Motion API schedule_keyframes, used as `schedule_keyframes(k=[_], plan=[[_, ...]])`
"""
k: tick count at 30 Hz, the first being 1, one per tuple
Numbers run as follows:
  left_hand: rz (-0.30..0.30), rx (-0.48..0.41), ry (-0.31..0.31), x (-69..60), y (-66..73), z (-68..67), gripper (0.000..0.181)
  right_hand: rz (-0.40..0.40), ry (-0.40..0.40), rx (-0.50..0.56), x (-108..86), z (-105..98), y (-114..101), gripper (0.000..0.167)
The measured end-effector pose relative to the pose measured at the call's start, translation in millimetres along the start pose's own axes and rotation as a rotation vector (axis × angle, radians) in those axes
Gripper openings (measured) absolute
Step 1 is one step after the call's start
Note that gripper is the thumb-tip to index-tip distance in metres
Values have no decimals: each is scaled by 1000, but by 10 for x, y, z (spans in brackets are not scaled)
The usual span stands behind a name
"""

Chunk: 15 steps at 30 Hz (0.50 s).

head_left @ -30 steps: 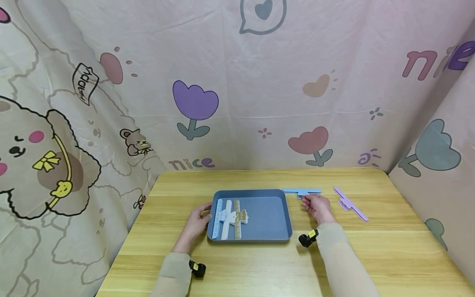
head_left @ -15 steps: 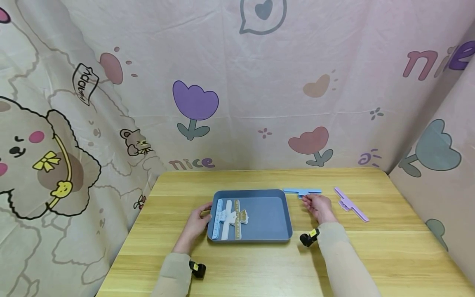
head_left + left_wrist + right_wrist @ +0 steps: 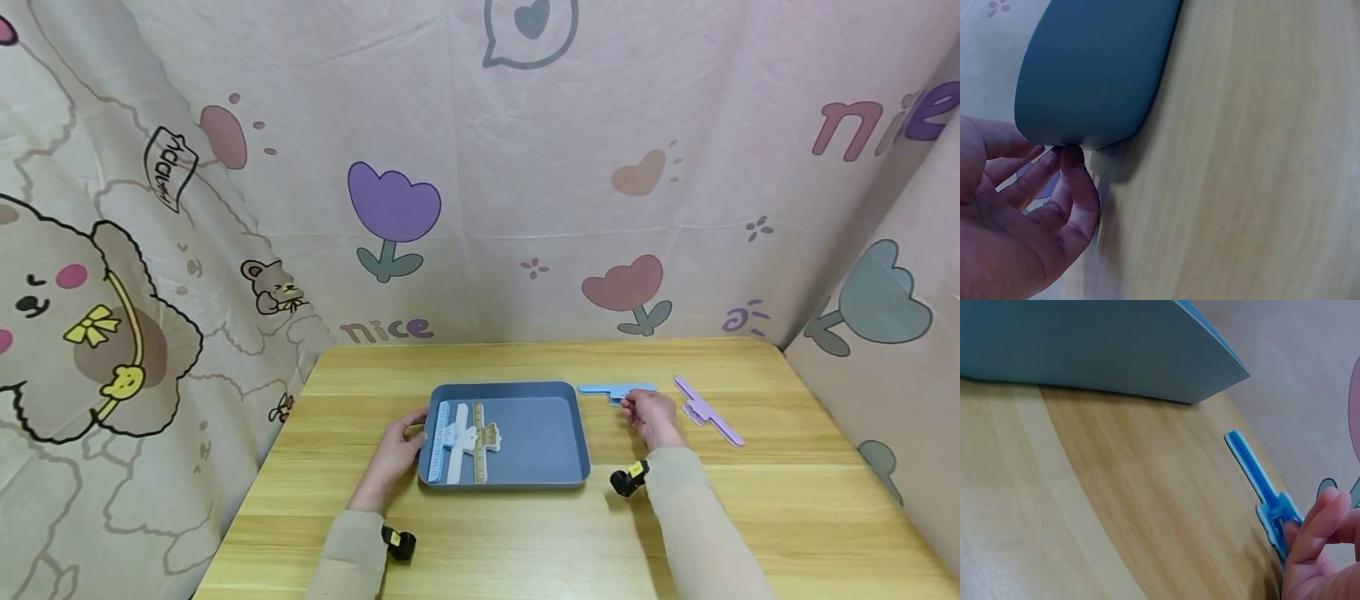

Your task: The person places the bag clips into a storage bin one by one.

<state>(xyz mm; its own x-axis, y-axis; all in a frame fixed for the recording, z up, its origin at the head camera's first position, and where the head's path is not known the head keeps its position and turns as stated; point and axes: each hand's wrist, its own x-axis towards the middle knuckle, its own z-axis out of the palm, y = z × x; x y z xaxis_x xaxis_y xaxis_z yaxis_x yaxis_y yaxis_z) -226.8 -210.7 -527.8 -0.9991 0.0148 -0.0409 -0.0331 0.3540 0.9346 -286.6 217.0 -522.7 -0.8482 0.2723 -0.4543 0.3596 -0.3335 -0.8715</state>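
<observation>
A grey-blue tray [image 3: 536,446] lies on the table with three long clips at its left end: a light blue ruler clip [image 3: 438,458], a white clip [image 3: 456,467] and a gold-and-white clip [image 3: 481,467]. My left hand [image 3: 396,448] holds the tray's left end; in the left wrist view its bent fingertips touch the outer wall. Right of the tray's far corner, my right hand [image 3: 651,415] pinches the handle of a long blue clip [image 3: 606,389]. The right wrist view shows this blue clip [image 3: 1250,464] partly covered by the fingers.
Farther right a purple long clip [image 3: 708,411] lies slanted on the wooden table [image 3: 510,542]. Behind the table's far edge hangs a printed curtain [image 3: 480,283], which also closes off both sides. Each wrist carries a small black camera [image 3: 628,479].
My right hand has shifted slightly to the right and the blue clip has moved with it. The left hand, the tray and the purple clip have stayed in place.
</observation>
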Motion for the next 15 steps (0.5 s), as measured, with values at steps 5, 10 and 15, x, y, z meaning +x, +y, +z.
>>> schedule_keyframes(k=[5, 10, 15], plan=[[9, 15, -2, 4, -2, -5, 47, -4, 9, -14, 5, -28, 5, 21], [9, 21, 0, -4, 12, -5, 47, -3, -13, -10, -6, -31, 17, 26], [8, 17, -2, -8, 18, -3, 47, -6, -9, -9, -47, -17, 13, 30]])
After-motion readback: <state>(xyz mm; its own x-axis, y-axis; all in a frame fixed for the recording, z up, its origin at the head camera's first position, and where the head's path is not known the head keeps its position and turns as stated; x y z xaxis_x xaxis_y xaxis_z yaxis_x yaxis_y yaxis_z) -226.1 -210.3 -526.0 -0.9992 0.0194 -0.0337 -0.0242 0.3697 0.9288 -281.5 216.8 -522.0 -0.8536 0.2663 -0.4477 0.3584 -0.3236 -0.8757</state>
